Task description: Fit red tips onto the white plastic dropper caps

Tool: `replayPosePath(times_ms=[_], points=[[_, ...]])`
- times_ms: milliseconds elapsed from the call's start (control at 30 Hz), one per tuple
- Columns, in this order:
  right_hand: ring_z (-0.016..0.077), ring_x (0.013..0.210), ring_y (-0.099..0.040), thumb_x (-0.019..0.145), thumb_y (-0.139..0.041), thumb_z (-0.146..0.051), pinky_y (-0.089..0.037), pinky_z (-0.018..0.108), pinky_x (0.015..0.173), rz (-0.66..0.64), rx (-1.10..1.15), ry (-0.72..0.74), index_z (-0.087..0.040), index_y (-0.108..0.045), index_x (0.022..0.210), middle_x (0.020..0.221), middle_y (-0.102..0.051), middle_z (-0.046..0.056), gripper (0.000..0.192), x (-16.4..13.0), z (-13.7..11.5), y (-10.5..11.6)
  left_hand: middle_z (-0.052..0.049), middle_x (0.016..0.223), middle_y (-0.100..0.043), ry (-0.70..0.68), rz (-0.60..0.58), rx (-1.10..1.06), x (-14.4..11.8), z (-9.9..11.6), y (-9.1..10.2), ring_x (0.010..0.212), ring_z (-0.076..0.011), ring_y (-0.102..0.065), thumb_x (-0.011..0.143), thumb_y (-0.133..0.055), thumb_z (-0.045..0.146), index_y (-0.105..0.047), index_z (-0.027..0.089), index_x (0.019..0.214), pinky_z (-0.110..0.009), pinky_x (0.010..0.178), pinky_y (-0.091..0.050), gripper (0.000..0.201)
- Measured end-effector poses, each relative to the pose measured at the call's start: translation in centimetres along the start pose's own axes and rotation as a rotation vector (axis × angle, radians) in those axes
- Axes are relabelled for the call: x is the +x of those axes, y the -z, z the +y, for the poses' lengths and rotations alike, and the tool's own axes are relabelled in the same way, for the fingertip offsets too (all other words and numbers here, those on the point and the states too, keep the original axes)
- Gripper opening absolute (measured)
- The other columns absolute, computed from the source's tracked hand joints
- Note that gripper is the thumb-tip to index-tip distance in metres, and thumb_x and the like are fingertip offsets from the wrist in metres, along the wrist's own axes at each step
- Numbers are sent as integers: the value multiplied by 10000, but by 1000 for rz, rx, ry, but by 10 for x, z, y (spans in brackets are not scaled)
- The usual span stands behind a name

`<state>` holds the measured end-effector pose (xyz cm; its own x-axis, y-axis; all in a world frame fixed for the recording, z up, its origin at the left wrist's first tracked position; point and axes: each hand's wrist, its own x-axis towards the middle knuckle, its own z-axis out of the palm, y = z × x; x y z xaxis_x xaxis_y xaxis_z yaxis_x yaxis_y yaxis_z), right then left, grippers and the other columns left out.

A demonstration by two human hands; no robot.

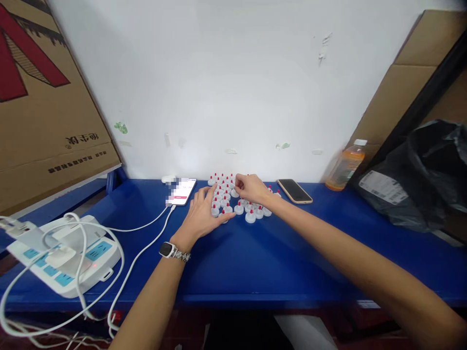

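Here, on the blue table (255,262), the left hand (202,214) lies flat with fingers spread on the near edge of the cluster of white caps (237,199), while the right hand (251,188) pinches one cap at its middle.

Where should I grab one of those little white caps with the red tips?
Probably by the red tip, pinched from above. The caps stand upright and packed on the blue table, so their sides are crowded. Front-edge ones are freest; the right hand comes from above too.
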<state>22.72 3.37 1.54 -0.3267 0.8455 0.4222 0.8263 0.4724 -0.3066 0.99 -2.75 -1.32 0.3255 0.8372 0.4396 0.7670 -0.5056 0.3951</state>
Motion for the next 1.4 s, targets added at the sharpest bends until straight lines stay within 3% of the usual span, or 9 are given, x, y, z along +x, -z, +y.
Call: replayPosePath(times_ms=[100, 233, 367, 467, 633, 733, 833, 1167, 1400], points=[[178, 739, -612, 824, -570, -189, -370, 312, 779, -98, -152, 5, -192, -630, 809, 780, -709, 31, 61, 6, -4, -5, -174, 1491, -329, 15, -51, 16, -3, 0, -7, 1373, -399, -366, 688, -638, 783, -283, 251, 1523, -595, 1095, -351, 1052], [190, 783, -611, 863, -574, -240, -362, 349, 868, -142, -175, -13, -188, -658, 901, 809, -706, 37, 106, 9, -5, -4, -186, 1543, -256, 19, -36, 37, -4, -1, -13, 1428, -440, -278, 636, -679, 788, -237, 273, 1533, -648, 1104, -303, 1125], [268, 1024, -573, 911, -539, -483, -390, 397, 910, 62, -149, -62, -196, -657, 1095, 1034, -670, 113, 361, -17, -5, 4, -185, 1588, -167, 27, -20, 19, -3, 4, -17, 1466, -460, -193, 599, -709, 789, -162, 307, 1556, -669, 1112, -280, 1202], [339, 1244, -462, 857, -521, -676, -359, 497, 1009, 216, -172, -123, -253, -580, 1308, 1329, -532, 155, 621, -61, -4, 11, -182, 1604, -122, 31, -7, -2, -1, 8, -23, 1490, -468, -99, 588, -699, 807, -152, 314, 1561, -679, 1127, -256, 1220], [497, 1468, -66, 694, -595, -811, -210, 696, 1081, 89, -226, -234, -346, -367, 1508, 1628, -140, 123, 965, -114, 5, 12, -170, 1634, -45, 33, -37, -1, 6, 15, -32, 1491, -497, 29, 611, -707, 784, -168, 327, 1562, -730, 1119, -198, 1185], [541, 1463, 9, 664, -624, -816, -194, 764, 1050, -30, -196, -283, -391, -249, 1550, 1658, 11, 105, 1052, -110, 15, 8, -175, 1640, -30, 50, -32, 15, 12, 16, -35, 1487, -505, 35, 627, -706, 773, -193, 315, 1560, -746, 1111, -183, 1159], [550, 1460, 38, 649, -641, -817, -219, 781, 1033, -93, -136, -322, -412, -216, 1555, 1660, 64, 107, 1079, -97, 22, 3, -187, 1638, -53, 45, -39, 35, 20, 12, -40, 1489, -503, 19, 641, -724, 741, -236, 289, 1550, -738, 1115, -191, 1127], [506, 1474, 89, 683, -610, -824, -222, 788, 1033, -82, -52, -320, -417, -255, 1544, 1663, 43, 91, 1017, -66, 36, -12, -183, 1621, -147, 57, -21, 107, 52, -8, -53, 1501, -433, -130, 666, -709, 729, -335, 245, 1517, -618, 1164, -252, 1048], [534, 1456, 129, 695, -606, -815, -92, 810, 1051, -29, -110, -308, -402, -238, 1554, 1666, 46, 70, 1022, -76, 31, -6, -195, 1628, -133, 51, 19, 148, 42, -2, -44, 1503, -465, -42, 682, -629, 800, -303, 240, 1536, -720, 1136, -160, 1072]])
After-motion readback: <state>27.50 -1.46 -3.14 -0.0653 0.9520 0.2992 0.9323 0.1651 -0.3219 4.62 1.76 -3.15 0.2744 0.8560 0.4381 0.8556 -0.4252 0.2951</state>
